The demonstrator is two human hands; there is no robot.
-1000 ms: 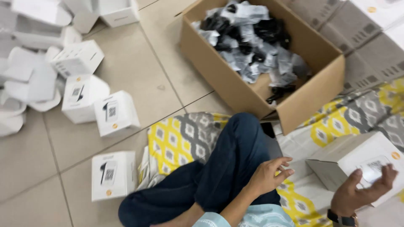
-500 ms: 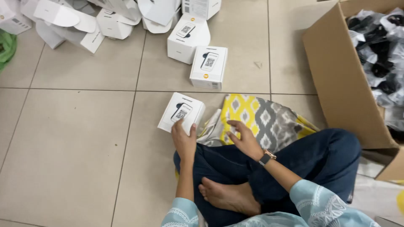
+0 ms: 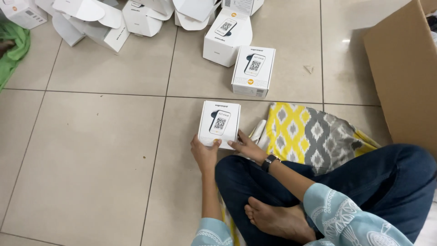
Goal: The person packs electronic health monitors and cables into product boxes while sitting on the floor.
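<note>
- Tiled floor (image 3: 91, 159): big glossy beige squares, thin dark grout lines. I sit cross-legged on it, in dark blue denim.
- Cardboard carton (image 3: 403, 77): plain brown corrugated wall, matte, standing well to the right of the small white box I hold.
- Patterned cloth (image 3: 309, 132): soft woven mat, yellow and grey diamonds, flat on the tiles just right of that box, running under my leg.
- Heap of opened white boxes (image 3: 114, 20): thin folded card with curved flaps, far beyond my box to the upper left.
- Two closed white boxes (image 3: 253, 70): squarish, smooth card, just beyond mine, one behind the other.
- Small white box (image 3: 219, 124): squarish, smooth printed card, dark device picture on its lid; flat on the floor right before my knees.
- Left hand (image 3: 205, 152): loosely curled, thumb on the box's near edge, fingers at its lower left corner.
- Right hand (image 3: 246, 146): half open, fingertips pressed on the lower right corner; dark watch at the wrist.
</note>
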